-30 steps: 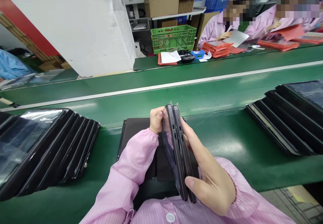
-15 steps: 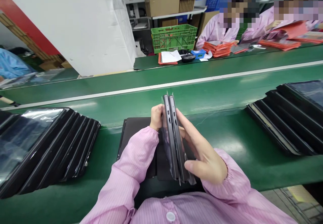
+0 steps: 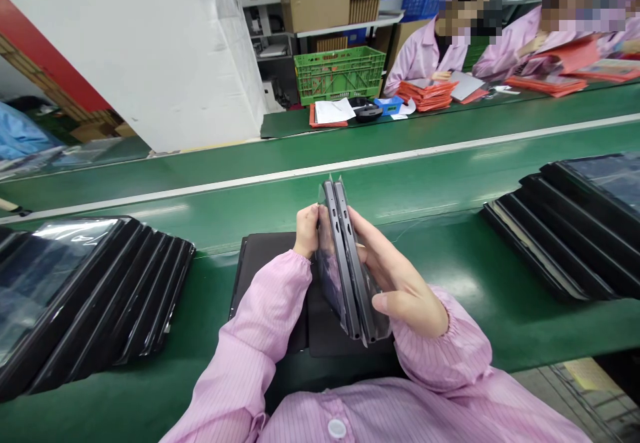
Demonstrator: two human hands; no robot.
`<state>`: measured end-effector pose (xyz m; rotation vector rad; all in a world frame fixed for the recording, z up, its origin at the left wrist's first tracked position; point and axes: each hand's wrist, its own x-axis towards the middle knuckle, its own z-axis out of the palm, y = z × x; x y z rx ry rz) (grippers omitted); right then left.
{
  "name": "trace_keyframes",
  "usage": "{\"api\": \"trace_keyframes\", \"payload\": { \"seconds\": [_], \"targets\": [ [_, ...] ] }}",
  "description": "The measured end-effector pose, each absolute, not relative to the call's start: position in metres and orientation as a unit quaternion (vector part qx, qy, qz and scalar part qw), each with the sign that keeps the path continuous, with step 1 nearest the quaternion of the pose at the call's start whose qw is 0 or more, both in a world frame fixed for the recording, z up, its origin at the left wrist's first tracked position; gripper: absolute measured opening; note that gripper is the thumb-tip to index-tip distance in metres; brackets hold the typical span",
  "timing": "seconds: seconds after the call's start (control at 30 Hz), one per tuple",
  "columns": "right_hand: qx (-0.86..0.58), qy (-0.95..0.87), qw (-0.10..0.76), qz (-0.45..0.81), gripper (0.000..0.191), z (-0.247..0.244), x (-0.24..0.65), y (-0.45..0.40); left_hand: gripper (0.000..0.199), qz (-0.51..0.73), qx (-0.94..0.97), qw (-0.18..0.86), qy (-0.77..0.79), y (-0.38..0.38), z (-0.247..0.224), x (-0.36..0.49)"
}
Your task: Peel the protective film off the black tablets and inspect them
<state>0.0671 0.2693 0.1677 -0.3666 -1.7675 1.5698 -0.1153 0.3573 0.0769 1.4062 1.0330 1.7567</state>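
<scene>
Two dark tablets (image 3: 345, 263) stand on edge side by side, their slim port edges facing up, with clear film sticking out at their ends. My left hand (image 3: 306, 231) is closed on the far part of the left tablet. Along the outer face of the right tablet lie the fingers of my right hand (image 3: 405, 280), its thumb near the close end. Together the hands hold the pair over an opened black cover (image 3: 267, 263), which lies flat on the green bench (image 3: 440, 250). The tablets hide part of the cover.
Overlapping black cases with clear film form a stack (image 3: 100, 290) on the left and another stack (image 3: 565, 223) on the right. Beyond the white strip (image 3: 280, 171), co-workers in pink sit by orange sleeves (image 3: 425, 95). A green crate (image 3: 340, 73) stands behind.
The near ends of the tablets have risen slightly and swung a little to the right. More of the left tablet's face shows. Both hands keep hold.
</scene>
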Motion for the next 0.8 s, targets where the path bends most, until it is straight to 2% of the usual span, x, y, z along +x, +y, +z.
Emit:
{"api": "trace_keyframes", "payload": {
  "seconds": [0.07,0.37,0.53,0.8],
  "targets": [
    [-0.152,-0.690,0.372,0.602,0.090,0.171,0.070,0.269,0.063,0.680,0.530,0.318,0.395,0.354,0.083,-0.113],
    [-0.209,-0.676,0.408,0.577,0.053,0.183,0.083,0.267,0.066,0.686,0.557,0.271,0.380,0.337,0.097,-0.107],
    [-0.215,-0.652,0.428,0.588,0.048,0.182,0.085,0.269,0.066,0.687,0.570,0.252,0.375,0.341,0.092,-0.107],
    [-0.232,-0.641,0.434,0.590,0.052,0.183,0.086,0.269,0.062,0.677,0.582,0.241,0.381,0.340,0.091,-0.108]
  ]
}}
